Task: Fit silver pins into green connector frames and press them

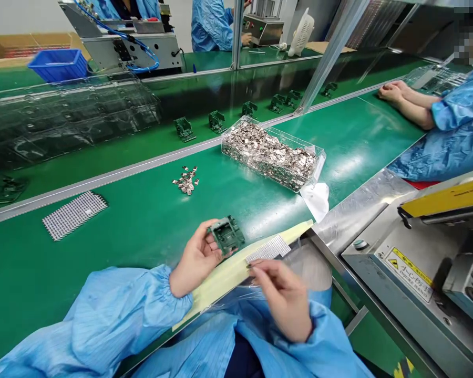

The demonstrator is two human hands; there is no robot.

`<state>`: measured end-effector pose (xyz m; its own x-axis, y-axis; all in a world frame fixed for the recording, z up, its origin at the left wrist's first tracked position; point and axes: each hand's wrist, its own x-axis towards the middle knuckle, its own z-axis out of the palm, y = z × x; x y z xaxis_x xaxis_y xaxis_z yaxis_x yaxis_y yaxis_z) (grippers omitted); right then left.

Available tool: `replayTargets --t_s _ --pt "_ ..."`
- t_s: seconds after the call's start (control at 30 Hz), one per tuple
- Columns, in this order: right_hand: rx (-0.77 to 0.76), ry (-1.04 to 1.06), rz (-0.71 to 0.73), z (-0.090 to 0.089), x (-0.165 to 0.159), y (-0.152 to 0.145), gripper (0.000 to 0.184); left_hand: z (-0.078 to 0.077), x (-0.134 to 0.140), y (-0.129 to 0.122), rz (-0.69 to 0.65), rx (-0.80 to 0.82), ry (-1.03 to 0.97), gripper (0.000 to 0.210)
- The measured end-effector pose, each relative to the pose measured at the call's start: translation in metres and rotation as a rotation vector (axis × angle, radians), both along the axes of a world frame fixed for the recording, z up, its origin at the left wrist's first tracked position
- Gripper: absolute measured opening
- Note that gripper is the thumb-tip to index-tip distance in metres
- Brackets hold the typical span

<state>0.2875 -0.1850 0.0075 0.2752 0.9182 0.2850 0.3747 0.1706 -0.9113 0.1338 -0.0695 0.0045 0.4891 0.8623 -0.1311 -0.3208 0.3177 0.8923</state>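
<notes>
My left hand (197,257) is closed around the edge of a dark green plastic housing (227,234), its square hollow facing up. Below and to the right of it, my right hand (281,296) pinches with thumb and forefinger; a tiny dark piece shows at the fingertips, too small to name. Just past those fingers lies a sheet of small white pads (271,249) on a pale yellow strip (216,286) along the table edge. A small pile of metal pieces (186,181) lies farther up the green table.
A clear box of metal pieces (271,152) stands ahead, a white paper (317,201) at its corner. Another grid sheet (74,214) lies left. Green housings (184,129) line the belt beyond the rail. A machine (413,262) stands right; a co-worker's hands (396,93) rest farther off.
</notes>
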Motion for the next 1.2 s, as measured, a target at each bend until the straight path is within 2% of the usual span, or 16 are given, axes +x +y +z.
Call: replayTargets --t_s 0.07,0.13,0.27,0.53,0.77,0.97,1.2 --pt "-0.081 0.211 -0.127 0.004 0.004 0.005 0.004 -0.004 0.001 -0.003 -0.029 0.079 0.000 0.059" --pt "-0.094 0.257 -0.156 0.005 0.002 0.012 0.008 -0.004 0.001 -0.007 -0.056 0.151 0.011 0.055" --pt "-0.085 0.206 -0.142 0.004 -0.008 0.026 0.010 -0.003 -0.001 -0.013 -0.103 0.241 0.020 0.045" --pt "-0.070 0.085 -0.155 0.002 -0.018 0.036 0.004 -0.001 -0.003 -0.015 -0.140 0.274 0.033 0.041" --pt "-0.049 0.039 -0.191 0.002 -0.022 0.034 0.008 -0.005 -0.007 -0.019 -0.069 0.287 0.249 0.030" --pt "-0.118 0.245 -0.138 0.002 -0.024 0.033 0.009 0.002 -0.005 -0.021 0.018 0.322 0.338 0.030" --pt "-0.168 0.465 -0.155 0.007 -0.026 0.033 0.018 0.010 -0.004 -0.025 0.024 0.349 0.380 0.025"
